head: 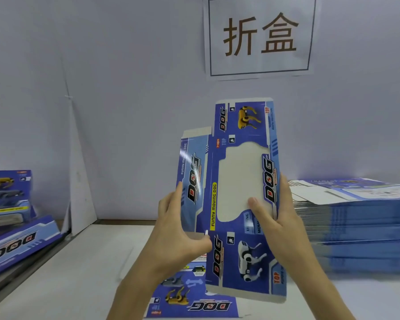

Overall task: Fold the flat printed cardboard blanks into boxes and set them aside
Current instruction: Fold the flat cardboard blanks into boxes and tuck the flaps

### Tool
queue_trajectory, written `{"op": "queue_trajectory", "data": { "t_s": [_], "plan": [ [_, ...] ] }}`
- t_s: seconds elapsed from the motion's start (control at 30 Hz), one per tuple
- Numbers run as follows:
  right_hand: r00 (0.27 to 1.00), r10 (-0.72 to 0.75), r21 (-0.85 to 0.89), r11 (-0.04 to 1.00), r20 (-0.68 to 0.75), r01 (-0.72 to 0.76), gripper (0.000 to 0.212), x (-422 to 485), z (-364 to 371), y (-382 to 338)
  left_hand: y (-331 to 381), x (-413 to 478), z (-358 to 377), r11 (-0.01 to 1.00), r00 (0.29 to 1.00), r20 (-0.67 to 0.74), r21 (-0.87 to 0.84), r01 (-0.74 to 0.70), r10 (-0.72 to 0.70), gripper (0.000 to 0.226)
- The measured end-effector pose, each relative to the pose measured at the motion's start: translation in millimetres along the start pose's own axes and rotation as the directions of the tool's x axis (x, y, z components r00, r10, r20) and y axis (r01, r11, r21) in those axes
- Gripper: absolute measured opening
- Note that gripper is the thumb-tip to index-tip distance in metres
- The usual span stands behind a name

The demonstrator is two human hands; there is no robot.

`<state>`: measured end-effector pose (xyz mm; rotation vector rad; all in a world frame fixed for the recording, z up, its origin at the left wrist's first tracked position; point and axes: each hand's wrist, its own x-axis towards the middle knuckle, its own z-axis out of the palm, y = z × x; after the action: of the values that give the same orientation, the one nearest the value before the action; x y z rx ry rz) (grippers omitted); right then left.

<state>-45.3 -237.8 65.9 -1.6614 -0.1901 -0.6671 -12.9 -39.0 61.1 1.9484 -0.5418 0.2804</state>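
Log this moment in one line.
blank: held upright | left grip: holds blank | right grip: holds blank | stack: right | boxes: left

Blue cardboard blank (238,195) printed with yellow and white dogs.

Just the one cam here, head-worn, wide-angle. It's looking fwd and slightly down, facing the wall sign (259,35) nearly square-on. It's sitting close in: the cardboard blank (243,132) is filling mid-frame, w/ left hand (178,232) and right hand (284,218) showing right before the lens. The table (79,262) is running away below, meeting the wall (125,88).
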Motion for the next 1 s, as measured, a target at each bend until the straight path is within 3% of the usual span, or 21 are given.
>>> {"op": "queue_trajectory", "data": {
  "t_s": [0.1, 0.2, 0.3, 0.37, 0.47, 0.57, 0.6, 0.67, 0.73, 0.77, 0.83, 0.93, 1.0],
  "plan": [
    [0.998, 0.066, -0.066, 0.996, -0.022, -0.067, 0.073, -1.0, -0.4, 2.2, 3.6, -0.5, 0.8, 0.996, 0.999, 0.045, -0.089, -0.011, 0.015, 0.102],
    [0.998, 0.061, -0.005, 0.998, -0.017, -0.061, 0.053, -1.8, 1.9, -2.1, 3.9, -0.9, 2.7, 0.972, 0.991, 0.130, -0.235, 0.014, 0.017, 0.092],
    [0.999, 0.018, 0.086, 0.996, 0.029, -0.021, 0.047, -3.0, 6.1, -6.3, 0.7, -1.4, 1.3, 0.947, 0.979, 0.200, -0.318, 0.035, 0.031, 0.084],
    [1.000, 0.016, 0.154, 0.988, 0.017, -0.018, 0.047, -2.6, 5.1, -5.4, 3.0, -1.5, -0.6, 0.951, 0.982, 0.184, -0.307, 0.024, 0.035, 0.084],
    [1.000, -0.003, 0.189, 0.982, -0.022, 0.007, 0.042, -2.3, -3.0, -5.3, 4.6, 0.8, -4.4, 0.984, 0.999, 0.048, -0.179, -0.004, 0.013, 0.095],
    [0.978, -0.208, -0.052, 0.977, -0.031, 0.207, 0.051, -7.0, -1.8, -10.5, 10.9, -2.8, -2.9, 0.993, 0.998, 0.054, -0.109, 0.040, -0.034, 0.112],
    [0.962, -0.271, -0.141, 0.952, 0.024, 0.272, 0.053, -9.6, 2.6, -11.4, 14.4, -4.6, 1.8, 0.990, 0.994, 0.106, -0.134, 0.036, -0.021, 0.109],
    [0.921, -0.282, -0.139, 0.935, 0.268, 0.326, 0.048, -16.5, 14.2, -11.0, 22.0, -7.5, 15.6, 0.920, 0.977, 0.209, -0.388, 0.048, 0.037, 0.088],
    [0.837, -0.195, -0.148, 0.940, 0.512, 0.309, 0.043, -21.3, 19.7, -9.4, 20.6, -6.7, 26.5, 0.848, 0.994, 0.113, -0.526, 0.065, -0.006, 0.049],
    [0.820, -0.155, -0.170, 0.941, 0.550, 0.292, 0.043, -20.5, 18.6, -7.7, 19.1, -4.3, 26.1, 0.849, 0.999, -0.013, -0.528, 0.033, -0.047, 0.029],
    [0.874, -0.112, -0.149, 0.967, 0.472, 0.205, 0.039, -15.8, 13.8, -5.4, 14.3, 0.5, 18.5, 0.866, 0.978, -0.193, -0.499, -0.030, -0.078, 0.012],
    [0.987, -0.154, -0.281, 0.947, 0.037, 0.158, 0.046, -7.0, 5.1, 1.9, 12.1, 2.4, 2.0, 0.850, 0.968, -0.241, -0.521, -0.072, -0.065, 0.029],
    [0.986, 0.011, -0.129, 0.991, -0.164, -0.033, 0.051, -1.5, -4.3, 3.3, 7.3, 2.7, -0.9, 0.863, 0.961, -0.269, -0.496, -0.089, -0.055, 0.040]
  ]
}}
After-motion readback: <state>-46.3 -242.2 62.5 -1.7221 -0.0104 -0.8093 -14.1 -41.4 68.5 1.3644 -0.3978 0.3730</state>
